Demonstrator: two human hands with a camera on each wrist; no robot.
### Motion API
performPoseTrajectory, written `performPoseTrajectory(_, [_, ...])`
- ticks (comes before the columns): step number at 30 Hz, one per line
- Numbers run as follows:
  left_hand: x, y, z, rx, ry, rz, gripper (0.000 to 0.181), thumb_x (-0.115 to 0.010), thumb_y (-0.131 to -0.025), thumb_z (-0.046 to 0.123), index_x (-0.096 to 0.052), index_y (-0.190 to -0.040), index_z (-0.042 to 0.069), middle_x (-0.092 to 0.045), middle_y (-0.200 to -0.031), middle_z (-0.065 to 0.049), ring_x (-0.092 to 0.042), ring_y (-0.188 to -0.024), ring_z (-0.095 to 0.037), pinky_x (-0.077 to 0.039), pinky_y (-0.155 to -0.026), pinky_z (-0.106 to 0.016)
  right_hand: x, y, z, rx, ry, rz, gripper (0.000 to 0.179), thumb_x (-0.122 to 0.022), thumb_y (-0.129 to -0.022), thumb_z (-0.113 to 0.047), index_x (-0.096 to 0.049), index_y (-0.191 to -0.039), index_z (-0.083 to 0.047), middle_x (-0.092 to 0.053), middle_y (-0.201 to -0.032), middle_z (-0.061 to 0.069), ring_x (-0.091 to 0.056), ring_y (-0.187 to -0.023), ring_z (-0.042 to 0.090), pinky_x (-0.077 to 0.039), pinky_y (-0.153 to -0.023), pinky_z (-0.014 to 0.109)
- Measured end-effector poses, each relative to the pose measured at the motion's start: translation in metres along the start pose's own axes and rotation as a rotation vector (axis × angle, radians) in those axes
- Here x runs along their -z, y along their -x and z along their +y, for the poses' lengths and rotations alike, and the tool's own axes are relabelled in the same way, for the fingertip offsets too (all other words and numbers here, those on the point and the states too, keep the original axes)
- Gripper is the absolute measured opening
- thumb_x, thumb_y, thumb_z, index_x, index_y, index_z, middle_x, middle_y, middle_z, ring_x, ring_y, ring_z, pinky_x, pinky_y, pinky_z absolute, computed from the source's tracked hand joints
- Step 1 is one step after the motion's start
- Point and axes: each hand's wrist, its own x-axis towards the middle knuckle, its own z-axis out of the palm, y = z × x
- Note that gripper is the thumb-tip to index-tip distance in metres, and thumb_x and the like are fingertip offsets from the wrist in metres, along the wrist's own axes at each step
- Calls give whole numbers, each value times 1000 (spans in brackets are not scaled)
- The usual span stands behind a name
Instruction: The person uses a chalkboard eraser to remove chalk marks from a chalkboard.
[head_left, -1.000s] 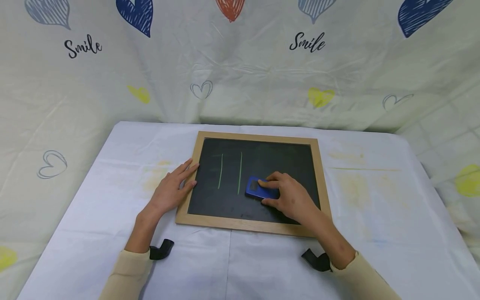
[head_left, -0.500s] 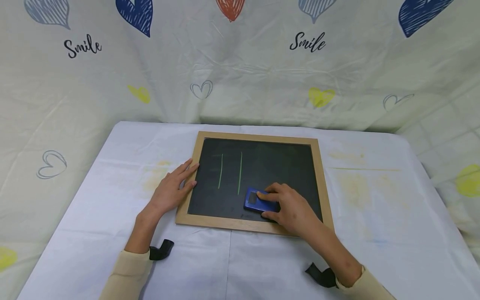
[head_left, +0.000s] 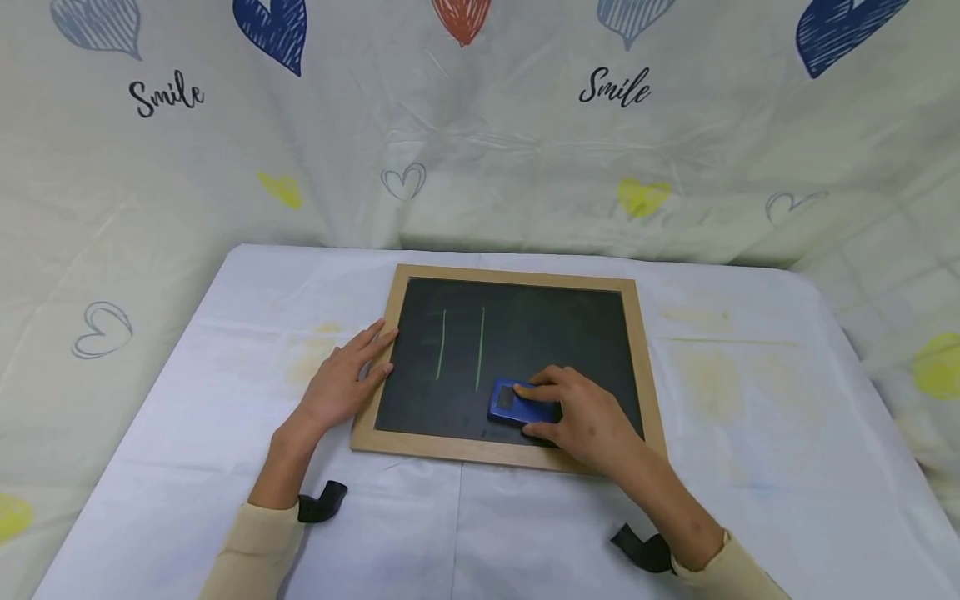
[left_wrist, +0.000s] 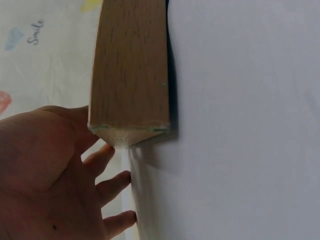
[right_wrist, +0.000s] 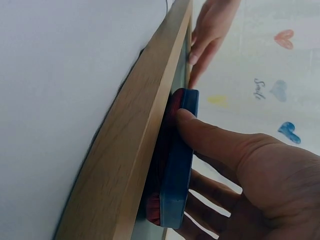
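Note:
A small chalkboard (head_left: 555, 325) in a light wooden frame lies flat, with two thin green chalk lines (head_left: 481, 350) on its left half. My right hand (head_left: 588, 417) grips a blue board eraser (head_left: 517, 402) between thumb and fingers, low on the board near the bottom frame. In the right wrist view, the eraser (right_wrist: 177, 175) shows a reddish pad facing the board. My left hand (head_left: 341, 379) rests with straight, spread fingers on the frame's left side. The left wrist view shows the frame's end (left_wrist: 131, 65) beside that hand's fingers.
The board lies on a table with a white cloth (head_left: 390, 533), marked by faint yellowish stains (head_left: 708, 379) on the right. Behind hangs a pale curtain (head_left: 510, 125) printed with hearts and words. Black straps (head_left: 322, 502) stick out at both wrists.
My right hand has moved the eraser slightly down toward the bottom frame, then stayed there over the last half second. The left hand and the chalk lines look the same.

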Motion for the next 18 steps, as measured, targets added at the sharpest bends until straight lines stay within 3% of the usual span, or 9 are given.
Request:
performPoseTrajectory(8, [0,0,-2,-3,2,-11,60,-59,-107,29,-39,-162,16,-28,-174,-12,-29,-159,-41,-18,-124,-75,3,-10,8,8,-12,2,57,-90,-81,-31,-72,-135,-23,-69,-131,2,-64,-127,28,-60,-93,47])
performPoseTrajectory(18, [1,-1,-3,-3,4,-17,60,-59,-107,28,-38,-162,17,-27,-174,-12,-28,-159,-43,-18,-124,-75,9,-33,20,-44,-8,-18,56,-87,-85,-33,-70,-138,-25,-67,-137,4,-61,-132,36,-57,-101,55])
